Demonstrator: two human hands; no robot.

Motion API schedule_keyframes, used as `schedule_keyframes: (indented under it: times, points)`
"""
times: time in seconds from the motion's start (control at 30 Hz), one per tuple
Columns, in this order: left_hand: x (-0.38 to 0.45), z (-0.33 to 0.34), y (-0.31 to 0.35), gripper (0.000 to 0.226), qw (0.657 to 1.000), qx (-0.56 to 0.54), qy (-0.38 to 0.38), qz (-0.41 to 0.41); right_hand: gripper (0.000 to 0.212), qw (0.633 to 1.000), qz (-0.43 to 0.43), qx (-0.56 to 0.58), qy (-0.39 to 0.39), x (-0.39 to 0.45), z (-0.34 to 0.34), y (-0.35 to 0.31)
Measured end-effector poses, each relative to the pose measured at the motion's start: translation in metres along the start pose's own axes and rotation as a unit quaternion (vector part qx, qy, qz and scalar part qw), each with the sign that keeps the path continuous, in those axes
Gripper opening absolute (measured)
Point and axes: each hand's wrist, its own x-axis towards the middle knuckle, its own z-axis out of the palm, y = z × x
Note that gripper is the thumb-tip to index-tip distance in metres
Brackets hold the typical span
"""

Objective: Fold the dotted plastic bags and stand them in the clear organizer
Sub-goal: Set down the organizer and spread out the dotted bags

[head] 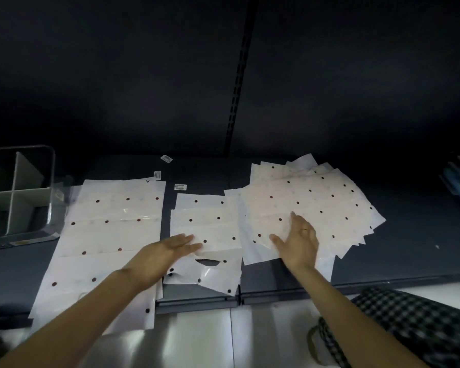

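Dotted plastic bags in three lots on the dark shelf (409, 248): long bag (112, 235) left, half-folded bag (210, 224) middle, fanned stack (303, 203) right. Left hand (168, 251) flat on middle bag, right hand (300, 240) flat on stack, neither grip clamped. Best to smooth toward the crease before folding again; clear organizer (19, 192) waiting far left.

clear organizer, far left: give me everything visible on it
The clear organizer stands upright at the far left of the dark shelf, partly cut off by the frame edge. It looks like transparent plastic with rounded corners, and pale crossed dividers split it into compartments. No bags stand in the compartments that show. The nearest dotted bag lies flat beside it; neither hand touches it.
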Motion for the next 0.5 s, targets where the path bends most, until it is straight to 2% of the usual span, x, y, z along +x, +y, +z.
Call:
schedule_keyframes:
  times: [0.07,0.1,0.17,0.23,0.27,0.33,0.4,0.43,0.5]
  points:
    - [0.004,-0.006,-0.001,0.100,1.000,0.017,0.016,-0.007,0.076,0.999,0.021,-0.029,-0.034,0.005,-0.002,0.021]
    - [0.006,-0.010,0.000,0.102,0.998,0.034,0.053,-0.002,0.068,0.999,0.020,-0.029,-0.031,0.007,-0.002,0.027]
    - [0.008,-0.018,0.005,0.102,0.987,0.090,0.131,0.037,0.046,1.000,0.003,-0.016,0.014,0.009,-0.002,0.030]
    - [0.004,-0.015,0.004,0.099,0.975,0.127,0.164,0.079,0.029,0.999,0.001,-0.009,0.050,0.011,-0.003,0.026]
    - [0.002,-0.010,0.003,0.099,0.976,0.139,0.136,0.095,0.026,0.998,0.007,-0.003,0.055,0.012,-0.004,0.024]
    - [-0.005,0.002,0.000,0.099,0.981,0.144,0.029,0.123,0.026,0.998,0.023,0.028,0.058,0.013,-0.007,0.021]
    - [-0.008,0.013,-0.007,0.094,0.986,0.109,-0.074,0.104,0.032,0.997,0.026,0.053,0.058,0.014,-0.010,0.016]
    - [-0.006,0.014,-0.009,0.101,0.983,0.092,-0.135,0.080,0.035,0.996,0.024,0.059,0.055,0.013,-0.012,0.012]
    - [0.000,0.011,-0.010,0.118,0.974,0.068,-0.208,0.052,0.037,0.995,0.013,0.087,0.054,0.011,-0.014,0.002]
